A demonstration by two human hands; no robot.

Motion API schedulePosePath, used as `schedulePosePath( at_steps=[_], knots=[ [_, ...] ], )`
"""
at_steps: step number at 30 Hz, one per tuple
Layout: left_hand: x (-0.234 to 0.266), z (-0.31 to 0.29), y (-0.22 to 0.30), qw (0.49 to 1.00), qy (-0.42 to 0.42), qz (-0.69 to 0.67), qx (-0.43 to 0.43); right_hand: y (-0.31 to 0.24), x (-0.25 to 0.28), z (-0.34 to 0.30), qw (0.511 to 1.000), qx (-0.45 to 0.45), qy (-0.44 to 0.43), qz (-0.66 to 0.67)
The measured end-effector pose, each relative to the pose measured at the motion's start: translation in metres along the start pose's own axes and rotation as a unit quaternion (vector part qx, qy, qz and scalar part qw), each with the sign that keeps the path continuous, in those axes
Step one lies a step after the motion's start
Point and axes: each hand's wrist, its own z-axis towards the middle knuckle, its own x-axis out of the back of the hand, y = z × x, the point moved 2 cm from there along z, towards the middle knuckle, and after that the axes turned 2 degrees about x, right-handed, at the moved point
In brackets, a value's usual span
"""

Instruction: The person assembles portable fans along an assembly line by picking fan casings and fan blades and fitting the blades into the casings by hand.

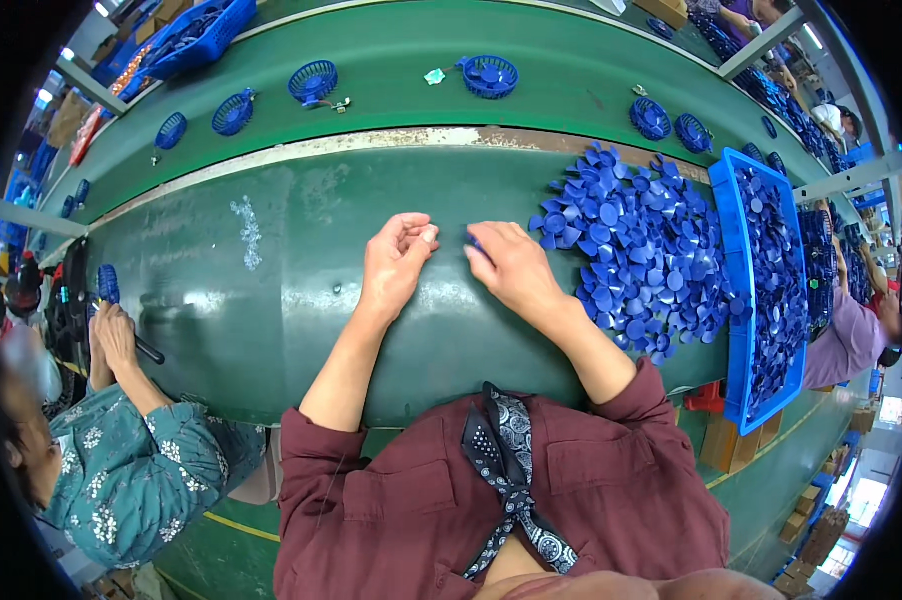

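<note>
Over the green work surface, my left hand [395, 268] is closed, its thumb and curled fingers drawn together; whatever may be between them is hidden. My right hand [519, 272] faces it a short way to the right, fingers bent round a small blue plastic piece [473, 240], of which only an edge shows. It looks like a fan blade from the pile beside it. That wide heap of blue plastic fan blades [651, 250] spreads just right of my right hand. The two hands are apart from each other.
A blue tray [732, 290] of more fan blades stands at the right edge. Beyond the work surface runs a green conveyor belt [401, 95] carrying round blue fan cages [489, 77] with wires. At the left, a co-worker [141, 450] handles a small blue fan [108, 284].
</note>
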Motion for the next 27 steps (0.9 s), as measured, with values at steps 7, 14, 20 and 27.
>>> schedulePosePath(
  at_steps=[7, 14, 20, 27],
  knots=[
    [-0.011, -0.015, -0.003, 0.986, -0.129, 0.106, -0.024, 0.001, -0.004, -0.004, 0.954, -0.151, 0.012, 0.26],
    [-0.002, -0.011, 0.025, 0.944, 0.076, 0.277, -0.164, -0.008, -0.011, -0.021, 0.998, 0.039, -0.046, -0.025],
    [0.033, 0.055, 0.068, 0.85, 0.096, 0.467, -0.225, -0.011, -0.022, -0.02, 0.998, 0.057, 0.007, 0.008],
    [0.214, 0.19, 0.073, 0.596, 0.311, 0.722, -0.161, -0.012, -0.027, -0.017, 0.996, 0.045, 0.023, 0.073]
  ],
)
